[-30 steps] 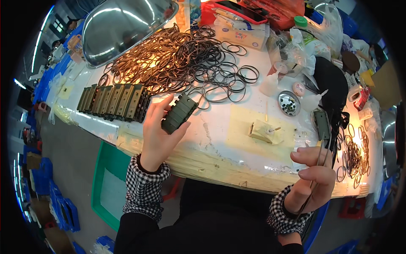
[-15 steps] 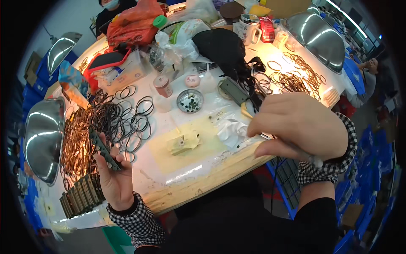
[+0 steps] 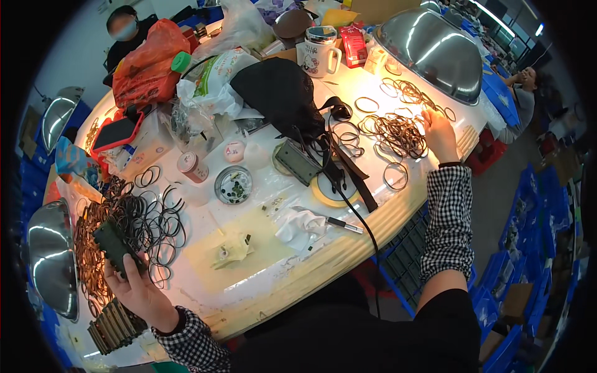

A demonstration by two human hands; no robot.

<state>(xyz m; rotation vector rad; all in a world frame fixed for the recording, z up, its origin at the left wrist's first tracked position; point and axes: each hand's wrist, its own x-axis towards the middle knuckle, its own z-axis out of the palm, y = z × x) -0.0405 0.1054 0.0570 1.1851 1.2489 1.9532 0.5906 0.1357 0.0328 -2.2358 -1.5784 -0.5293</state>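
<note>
The left hand (image 3: 140,287) is closed around a dark rectangular block (image 3: 117,247), thumb and fingers wrapped over its lower end, so the block stands tilted above the palm. Just beyond that hand lies a loose heap of black rings (image 3: 155,217), with brown rings (image 3: 87,248) mixed in on its outer side. Below the wrist, near the table edge, a row of similar dark blocks (image 3: 115,324) stands packed side by side. Further out past the brown rings sits a steel bowl (image 3: 50,258).

The right hand (image 3: 440,133) is stretched far out across the table (image 3: 292,273), fingers spread flat and resting on a pile of brown rubber rings (image 3: 398,130); whether it pinches any single ring cannot be told. The checked sleeve (image 3: 446,224) covers the forearm behind it. Beyond this hand rises a big steel bowl (image 3: 435,46).

Between the 2 hands the table holds a yellow pad with a small pale part (image 3: 230,252), a crumpled white wipe (image 3: 298,224), a pen (image 3: 339,222), a roll of yellow tape (image 3: 333,189), a second dark block (image 3: 297,163) with black cords, and a small round tin (image 3: 233,184). Further away lie a black cap (image 3: 280,93), a white mug (image 3: 320,53), plastic bags (image 3: 211,81) and an orange bag (image 3: 149,62).
</note>
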